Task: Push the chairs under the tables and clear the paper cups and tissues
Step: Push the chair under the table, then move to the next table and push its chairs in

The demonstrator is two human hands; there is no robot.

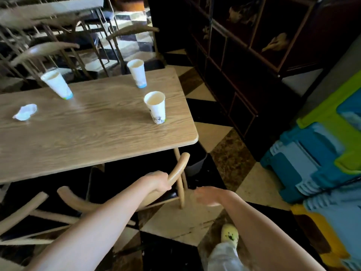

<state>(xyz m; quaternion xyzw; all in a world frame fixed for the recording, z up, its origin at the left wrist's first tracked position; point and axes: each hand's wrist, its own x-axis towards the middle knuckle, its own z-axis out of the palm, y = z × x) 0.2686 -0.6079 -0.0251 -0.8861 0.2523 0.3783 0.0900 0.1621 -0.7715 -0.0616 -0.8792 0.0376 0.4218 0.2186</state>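
Note:
A light wooden table (97, 133) fills the left middle of the view. Three white paper cups stand on it: one at the far left (57, 84), one at the far right (137, 73), and one nearer, by the right edge (155, 107). A crumpled white tissue (25, 112) lies at the table's left. A wooden chair (178, 169) stands at the table's near right corner, partly under it. My left hand (159, 181) is shut on its curved top rail. My right hand (208, 195), blurred, hovers open just right of the chair.
A second wooden chair (23, 210) stands to the left of the held one. More chairs (45, 49) and another table lie beyond. A dark cabinet (244, 55) lines the right side. Blue, green and yellow plastic panels (322, 163) stand at the right. The floor is checkered.

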